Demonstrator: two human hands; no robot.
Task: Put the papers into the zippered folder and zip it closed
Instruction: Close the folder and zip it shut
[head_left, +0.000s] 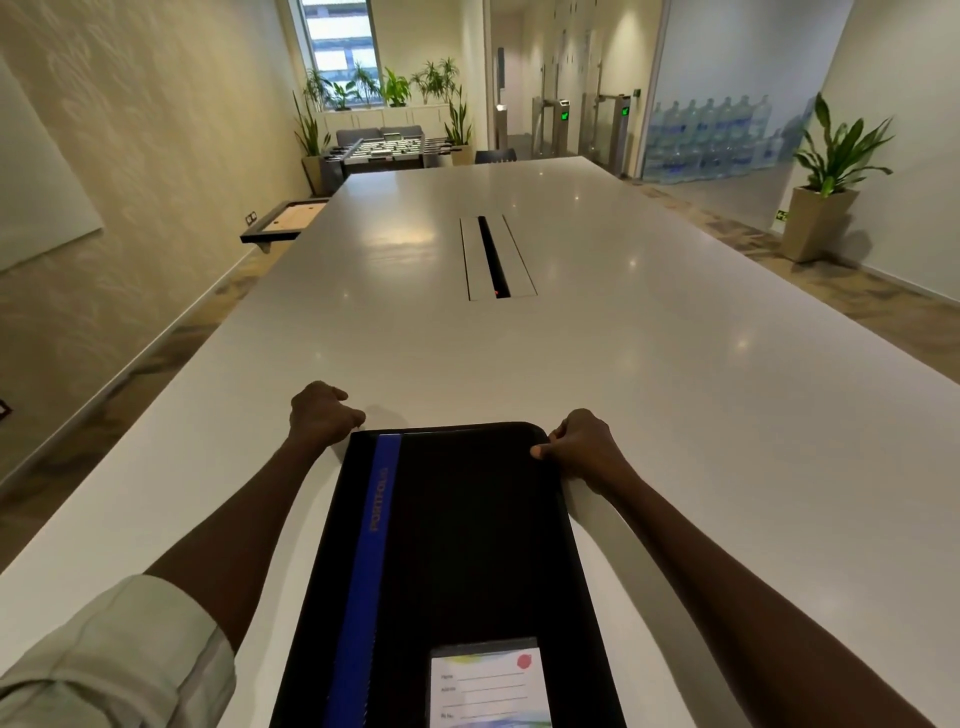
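A black zippered folder (467, 545) with a blue stripe and a label card (488, 686) lies flat and closed on the white table (675, 389), reaching to the near edge. My left hand (322, 413) is fisted at the folder's far left corner, touching its edge. At the far right corner my right hand (582, 447) pinches the folder's rim with thumb and fingers. No loose papers show anywhere. The zipper pull is hidden from me.
A long cable slot (493, 257) is set into the table's middle. A wall runs along the left; potted plants (831, 156), a foosball table (384, 148) and stacked water bottles stand far off.
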